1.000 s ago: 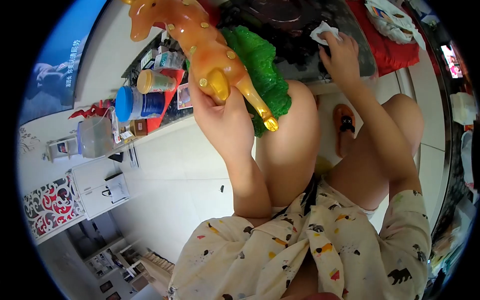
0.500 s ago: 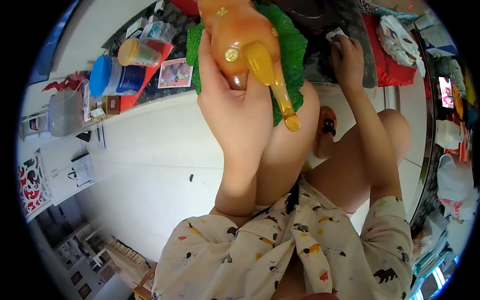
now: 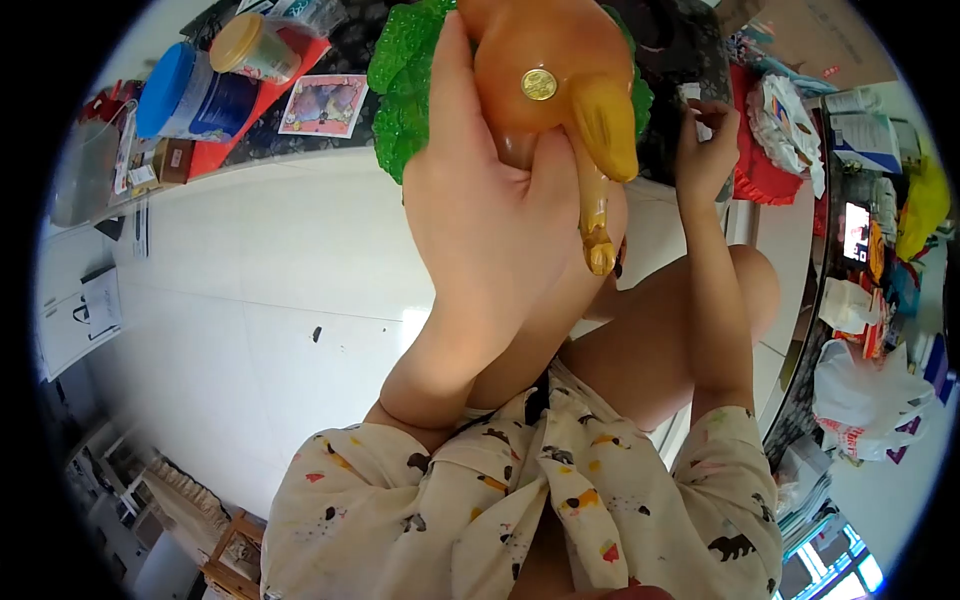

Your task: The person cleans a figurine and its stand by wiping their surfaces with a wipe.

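Observation:
An orange, glossy animal figurine [image 3: 540, 60] with gold coin shapes and a green leafy part [image 3: 405, 95] is at the top centre. My left hand [image 3: 490, 200] wraps round its body, with a golden leg hanging beside the thumb. The figurine's upper end is outside the view. At the right, my right hand [image 3: 708, 155] pinches a small white tissue [image 3: 692, 92] over the dark table edge; its fingers partly cover the tissue.
A blue-lidded tub [image 3: 195, 95], a yellow-lidded jar [image 3: 255, 48] and a picture card [image 3: 323, 105] stand or lie on the table at the left. Red cloth [image 3: 765, 180] and plastic bags [image 3: 870, 395] are at the right. My bare knees are below the table edge.
The view has turned towards the right. The figurine is nearer and larger, still in my left hand, its head now out of view. My right hand still holds the tissue, now lower in view.

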{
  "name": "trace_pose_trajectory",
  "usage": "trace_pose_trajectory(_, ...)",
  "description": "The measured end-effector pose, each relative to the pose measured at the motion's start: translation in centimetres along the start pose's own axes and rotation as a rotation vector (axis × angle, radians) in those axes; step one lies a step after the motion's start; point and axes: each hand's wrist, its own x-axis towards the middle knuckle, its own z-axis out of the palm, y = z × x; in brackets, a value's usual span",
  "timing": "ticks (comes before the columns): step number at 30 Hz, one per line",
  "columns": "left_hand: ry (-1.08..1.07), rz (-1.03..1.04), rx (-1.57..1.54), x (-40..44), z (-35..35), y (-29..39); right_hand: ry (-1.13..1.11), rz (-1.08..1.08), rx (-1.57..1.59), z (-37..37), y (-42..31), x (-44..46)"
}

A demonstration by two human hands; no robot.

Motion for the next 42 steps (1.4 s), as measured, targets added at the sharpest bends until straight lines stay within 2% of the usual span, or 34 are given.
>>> trace_pose_trajectory(3, 0.027, 0.033, -0.005, 0.1, 0.0, -1.3, -0.088, -0.054, -0.034, -0.1, -0.4, -0.3)
trace_pose_trajectory(11, 0.016, 0.150, 0.083, 0.0, -0.5, -2.6, -0.143, -0.268, -0.303, 0.2, -0.3, -0.6)
trace_pose_trajectory(17, 0.049, 0.069, 0.250, 0.0, 0.0, -1.1, -0.119, -0.391, -0.370, 1.3, -0.1, -0.5)
trace_pose_trajectory(21, 0.076, 0.048, 0.172, 0.1, 0.6, -1.2, -0.115, -0.462, -0.389, 1.5, -0.2, -0.3)
trace_pose_trajectory(24, 0.044, 0.033, 0.056, 0.1, 0.3, -1.2, -0.153, -0.375, -0.445, 1.2, -0.9, -0.4)
trace_pose_trajectory(27, 0.044, -0.045, 0.033, 0.2, 0.6, 0.5, -0.220, -0.177, -0.503, 1.1, -1.1, -0.6)
trace_pose_trajectory(30, 0.035, 0.047, 0.031, 0.2, 0.1, -1.5, -0.186, -0.165, -0.136, 0.4, -1.1, 0.1)
trace_pose_trajectory(31, 0.031, 0.075, 0.033, 0.2, 0.0, -1.8, -0.245, -0.072, -0.057, -0.1, -0.7, 0.3)
trace_pose_trajectory(34, 0.005, 0.077, 0.070, 0.2, -0.1, -1.9, -0.240, -0.040, 0.122, -0.6, 0.1, 1.1)
trace_pose_trajectory(37, -0.006, 0.034, 0.148, 0.6, -0.1, -1.3, -0.229, -0.139, -0.054, -0.6, 1.1, 1.6)
trace_pose_trajectory(38, 0.023, -0.043, 0.188, 0.5, 0.7, 0.3, -0.233, -0.182, -0.131, -0.6, 1.3, 1.6)
trace_pose_trajectory(40, 0.049, -0.070, 0.176, 0.6, 1.0, 0.9, -0.261, -0.180, -0.185, -0.5, 1.2, 1.6)
trace_pose_trajectory(42, 0.037, 0.023, 0.102, 0.4, 0.3, -1.0, -0.256, -0.216, -0.258, -0.3, 1.0, 1.7)
